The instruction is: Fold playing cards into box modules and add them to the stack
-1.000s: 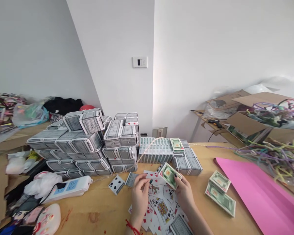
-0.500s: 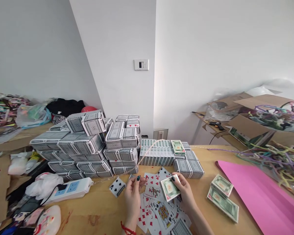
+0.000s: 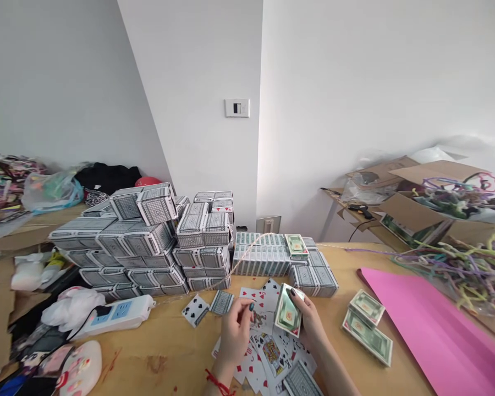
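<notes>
My right hand (image 3: pixel 309 320) holds a green box of playing cards (image 3: pixel 289 311) tilted above the table, with its thumb across the top face. Close to its left, my left hand (image 3: pixel 236 330) is closed in a pinch, thumb against curled fingers. Whatever may be between those fingertips is hidden. Beneath both hands lie loose playing cards (image 3: pixel 272 352), fanned out face up, among them a king and a joker. A small face-down stack of cards (image 3: pixel 301 379) rests at the near edge of this spread. Left of it lie a spade card (image 3: pixel 195 311) and a face-down card (image 3: pixel 221 302).
Tall stacks of grey-backed card blocks (image 3: pixel 136 236) stand at the back left. A row of boxed decks (image 3: pixel 262 254) adjoins them. Two green card boxes (image 3: pixel 367 327) lie right, beside a pink sheet (image 3: pixel 421 330). A power strip (image 3: pixel 119 314) sits left; cartons and pipe cleaners (image 3: pixel 457 269) fill the right.
The green box has turned more upright in my right hand. My left hand has moved right toward it, its fingers curling inward and uncovering the face-down card.
</notes>
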### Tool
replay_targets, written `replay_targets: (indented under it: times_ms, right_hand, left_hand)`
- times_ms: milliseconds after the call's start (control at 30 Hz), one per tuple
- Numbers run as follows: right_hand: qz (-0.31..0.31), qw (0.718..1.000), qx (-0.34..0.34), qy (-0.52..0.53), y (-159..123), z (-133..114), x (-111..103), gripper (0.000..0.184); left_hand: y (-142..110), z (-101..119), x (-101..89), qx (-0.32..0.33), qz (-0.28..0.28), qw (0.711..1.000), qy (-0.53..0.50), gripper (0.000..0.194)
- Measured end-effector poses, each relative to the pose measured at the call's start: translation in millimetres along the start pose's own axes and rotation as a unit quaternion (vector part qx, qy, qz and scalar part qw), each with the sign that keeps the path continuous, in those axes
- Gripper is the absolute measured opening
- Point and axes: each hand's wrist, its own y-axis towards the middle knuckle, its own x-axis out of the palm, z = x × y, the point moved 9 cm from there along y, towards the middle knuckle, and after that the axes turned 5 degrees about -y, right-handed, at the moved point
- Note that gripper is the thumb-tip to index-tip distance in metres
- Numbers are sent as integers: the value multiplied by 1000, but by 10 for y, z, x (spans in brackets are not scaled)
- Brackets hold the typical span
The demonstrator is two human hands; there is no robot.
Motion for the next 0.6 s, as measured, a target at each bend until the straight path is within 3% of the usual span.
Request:
replay_targets:
  times_ms: [67,167,433,600]
  right_hand:
    - [20,999,-25,-5,-8,-43,-5,31]
    - [31,998,-49,-9,-20,-67,12,30]
    - [29,998,-58,-27,-37,-33,70,31]
    - [53,996,-58,-48,-40,-12,51,29]
  left_hand:
    - [-51,73,161,47,-59,991,107,20]
    - [-90,143,246,97,-72,976,182,29]
    - [-62,202,108,121,-8,975,185,34]
    - [-81,249,147,141,-8,977,161,35]
